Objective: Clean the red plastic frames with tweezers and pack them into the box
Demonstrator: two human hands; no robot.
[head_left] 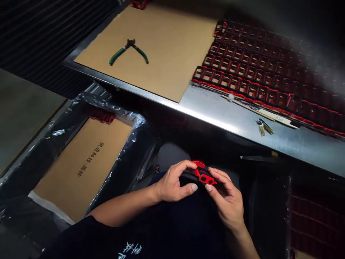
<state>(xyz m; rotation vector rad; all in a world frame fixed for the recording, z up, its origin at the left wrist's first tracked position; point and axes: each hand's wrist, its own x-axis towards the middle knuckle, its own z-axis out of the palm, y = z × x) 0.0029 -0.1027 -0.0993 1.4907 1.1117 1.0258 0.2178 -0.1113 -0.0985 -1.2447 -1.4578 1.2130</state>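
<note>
Between fingers [222,177], angular part [207,180], red and black

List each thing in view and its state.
Red-and-black plastic part: held
Left hand: forefinger touching the part
Right hand: pinching the part
Green-handled pliers: spread open
Blank brown cardboard sheet: lying flat
Printed brown cardboard: lying flat
Red-and-black rectangular frames: lined up in rows

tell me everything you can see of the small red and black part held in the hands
The small red and black part looks like plastic. Its bright red face has a roughly rectangular opening beside a smaller round one; black sections adjoin it, and another red area shows farther back. It is tilted, held in the air between both hands. The right hand grips it with thumb and fingers; the left hand touches it with the index finger. Its underside is hidden.
</note>
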